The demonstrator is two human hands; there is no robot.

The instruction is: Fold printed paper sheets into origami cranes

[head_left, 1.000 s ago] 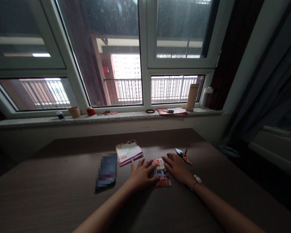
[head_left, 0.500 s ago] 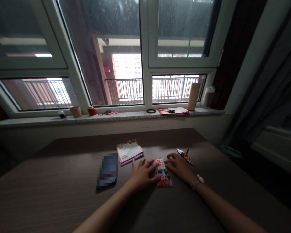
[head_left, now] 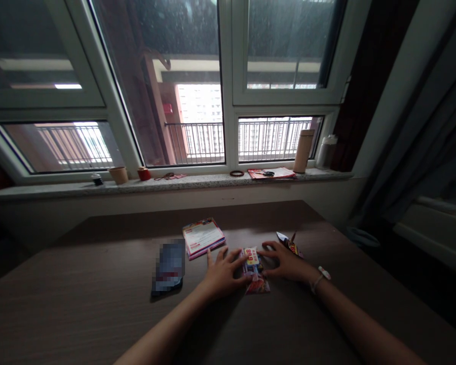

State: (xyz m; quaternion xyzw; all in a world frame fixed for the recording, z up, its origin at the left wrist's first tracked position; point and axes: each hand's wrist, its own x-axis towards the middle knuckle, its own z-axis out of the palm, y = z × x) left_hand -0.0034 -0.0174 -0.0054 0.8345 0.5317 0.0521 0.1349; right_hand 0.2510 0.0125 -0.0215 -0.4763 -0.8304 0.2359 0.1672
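Note:
A colourful printed paper strip (head_left: 257, 279), with large red numerals near its top, lies on the dark table between my hands. My left hand (head_left: 223, 272) is spread with its fingertips on the strip's left edge. My right hand (head_left: 287, 261) is open too, its thumb and fingers at the strip's right edge. Just beyond the right hand lies a small printed scrap (head_left: 295, 248) beside a pointed pale piece (head_left: 282, 236), partly hidden by the hand. Left of the strip sits a stack of printed leaflets (head_left: 203, 238), close to my left fingertips.
A dark, pixelated flat object (head_left: 169, 267) lies left on the table (head_left: 79, 284). The windowsill (head_left: 209, 181) holds a paper cup (head_left: 118, 175), a red spool (head_left: 143, 174), a beaded bracelet (head_left: 236, 173), scissors (head_left: 268, 174) on papers, a tan flask (head_left: 303, 152) and a clear bottle (head_left: 326, 152).
My right hand has turned, its wrist shifting right and slightly up. The thumb now shows at the strip's right edge. My left hand and the strip look nearly unchanged.

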